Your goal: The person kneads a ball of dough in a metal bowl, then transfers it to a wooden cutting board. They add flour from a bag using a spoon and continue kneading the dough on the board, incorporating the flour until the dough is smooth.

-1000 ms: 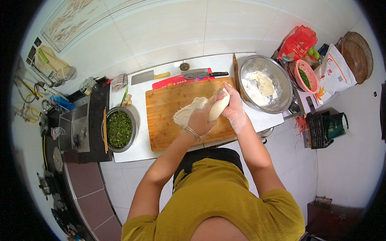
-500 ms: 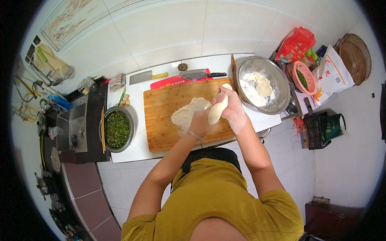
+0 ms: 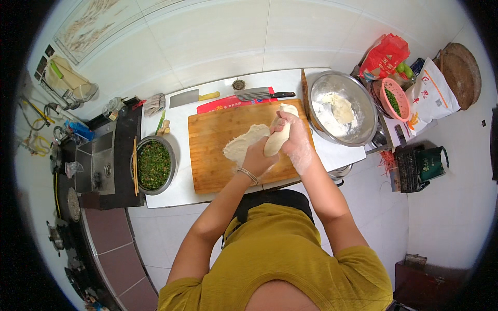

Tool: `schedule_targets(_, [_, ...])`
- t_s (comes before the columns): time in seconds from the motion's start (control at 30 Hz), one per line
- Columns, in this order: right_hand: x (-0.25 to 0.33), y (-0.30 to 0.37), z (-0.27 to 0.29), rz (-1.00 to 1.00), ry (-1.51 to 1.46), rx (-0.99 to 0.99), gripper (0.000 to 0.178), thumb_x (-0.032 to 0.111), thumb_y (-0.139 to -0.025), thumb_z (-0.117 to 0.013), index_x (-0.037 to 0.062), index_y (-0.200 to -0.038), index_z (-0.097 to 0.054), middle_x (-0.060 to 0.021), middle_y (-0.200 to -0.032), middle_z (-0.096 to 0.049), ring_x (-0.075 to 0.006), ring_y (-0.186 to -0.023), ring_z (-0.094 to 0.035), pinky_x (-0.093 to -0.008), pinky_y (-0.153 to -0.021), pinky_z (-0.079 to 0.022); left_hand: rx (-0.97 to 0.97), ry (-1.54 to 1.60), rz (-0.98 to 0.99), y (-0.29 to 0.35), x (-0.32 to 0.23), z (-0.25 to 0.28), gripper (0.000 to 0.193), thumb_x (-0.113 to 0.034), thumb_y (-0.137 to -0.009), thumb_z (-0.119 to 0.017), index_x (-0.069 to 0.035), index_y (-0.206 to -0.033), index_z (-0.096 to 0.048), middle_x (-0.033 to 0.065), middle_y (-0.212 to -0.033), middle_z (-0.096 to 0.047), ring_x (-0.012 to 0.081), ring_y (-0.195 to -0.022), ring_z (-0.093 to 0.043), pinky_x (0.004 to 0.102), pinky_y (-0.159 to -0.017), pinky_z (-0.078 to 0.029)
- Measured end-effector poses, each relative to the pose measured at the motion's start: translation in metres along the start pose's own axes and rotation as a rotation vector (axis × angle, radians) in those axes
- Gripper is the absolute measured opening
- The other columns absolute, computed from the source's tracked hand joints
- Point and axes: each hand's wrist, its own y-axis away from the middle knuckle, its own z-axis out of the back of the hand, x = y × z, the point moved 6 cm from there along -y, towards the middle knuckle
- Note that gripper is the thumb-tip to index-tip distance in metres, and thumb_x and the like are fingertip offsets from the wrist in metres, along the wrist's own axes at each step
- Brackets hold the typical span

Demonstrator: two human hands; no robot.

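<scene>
A thick, pale roll of dough (image 3: pixel 276 142) is held above the right part of a wooden cutting board (image 3: pixel 210 173). My right hand (image 3: pixel 295 136), dusted with flour, wraps round its upper length, and the dough's far end sticks out beyond the fingers. Around the lower end closes my left hand (image 3: pixel 258 159), with bands on its wrist; its fingertips are partly hidden. A patch of flour (image 3: pixel 243 144) lies on the board beside my left hand. To the right of the board, a large steel bowl (image 3: pixel 365 124) holds flour and another lump of dough (image 3: pixel 342 111).
A bowl of chopped green filling (image 3: pixel 153 165) stands left of the board with chopsticks (image 3: pixel 136 166) on its rim. Behind the board lie a cleaver (image 3: pixel 184 98) and a black-handled knife (image 3: pixel 282 95). A pink basket (image 3: pixel 395 98) and a white sack (image 3: pixel 430 96) are at the far right.
The dough roll has tilted and shifted slightly left, its far end now bending over above my right hand. My left hand has moved a little left along with it.
</scene>
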Motion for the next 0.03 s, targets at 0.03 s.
schedule_targets(0.03, [-0.0016, 0.0005, 0.0001, -0.004, 0.003, -0.001, 0.011, 0.012, -0.080, -0.059, 0.0063, -0.081, -0.050, 0.0015, -0.054, -0.044, -0.0109, -0.048, -0.045, -0.0286, -0.071, -0.047, 0.057, 0.042, 0.035, 0.0014, 0.0005, -0.0018, 0.052, -0.026, -0.069, -0.069, -0.008, -0.114, -0.050, 0.0153, -0.090, -0.063, 0.0255, -0.086, -0.062, 0.0348, -0.076, -0.047])
